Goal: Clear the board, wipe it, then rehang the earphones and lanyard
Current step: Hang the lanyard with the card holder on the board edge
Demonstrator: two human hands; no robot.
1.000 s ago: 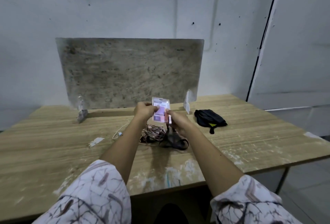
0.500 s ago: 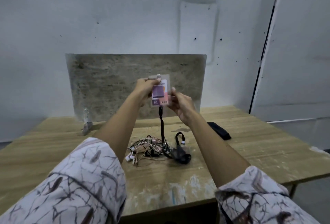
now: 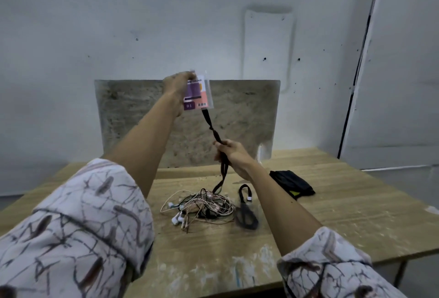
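Note:
My left hand (image 3: 177,85) pinches the top of a clear badge holder (image 3: 197,94) with a purple and pink card, held up in front of the grey board (image 3: 242,112). The black lanyard strap (image 3: 211,126) hangs twisted from the badge, and my right hand (image 3: 231,155) grips it lower down. The strap's lower end trails into a tangle of pink, white and black earphones (image 3: 202,206) on the wooden table (image 3: 344,221). The board stands upright at the table's back against the wall, bare.
A second black strap loop (image 3: 245,212) lies right of the earphones. A folded black cloth (image 3: 293,183) with a yellow patch lies further right. A white clip foot (image 3: 261,153) props the board's right end. The table's front edge shows white paint smears.
My left hand lifted the badge higher, up to the board's top edge. My right hand left the badge, slid down the strap and now grips it, pulling the lanyard out of the pile.

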